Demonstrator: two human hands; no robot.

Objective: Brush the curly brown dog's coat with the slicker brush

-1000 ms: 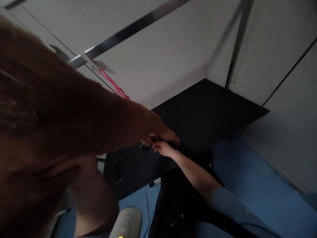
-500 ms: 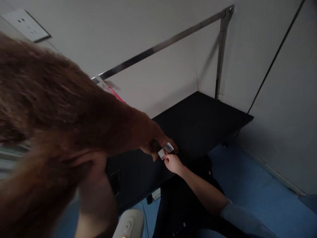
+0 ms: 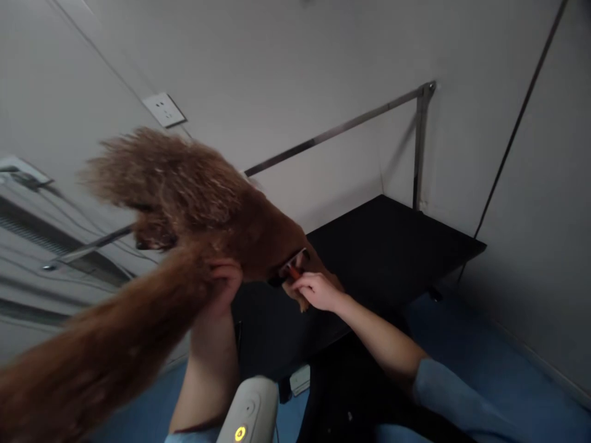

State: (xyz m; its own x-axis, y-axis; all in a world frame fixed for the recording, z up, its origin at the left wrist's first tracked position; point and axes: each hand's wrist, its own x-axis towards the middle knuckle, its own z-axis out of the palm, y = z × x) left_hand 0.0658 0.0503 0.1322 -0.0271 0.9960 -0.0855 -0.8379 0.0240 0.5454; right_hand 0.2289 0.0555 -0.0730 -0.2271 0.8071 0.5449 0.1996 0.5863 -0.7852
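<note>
A brown, fluffy dog [image 3: 184, 209] fills the left of the view, its body close to the camera and a leg stretched toward a black grooming table [image 3: 397, 246]. My left hand [image 3: 224, 280] is closed around the dog's fur under its body. My right hand [image 3: 316, 289] pinches a small comb with an orange handle [image 3: 294, 267] against the dog's leg. The dog's paw [image 3: 332, 283] rests near the table's near edge, partly hidden by my right hand.
A metal grooming arm [image 3: 418, 141] rises at the table's back corner with a bar running left. A white device with a lit yellow light [image 3: 247, 415] sits at the bottom. A wall socket [image 3: 164, 109] is on the white wall. Blue floor [image 3: 484, 357] lies to the right.
The camera has tilted up and back, so the dog looks smaller and the socket shows. My left hand now grips the fur in plain view. My right hand stays at the leg.
</note>
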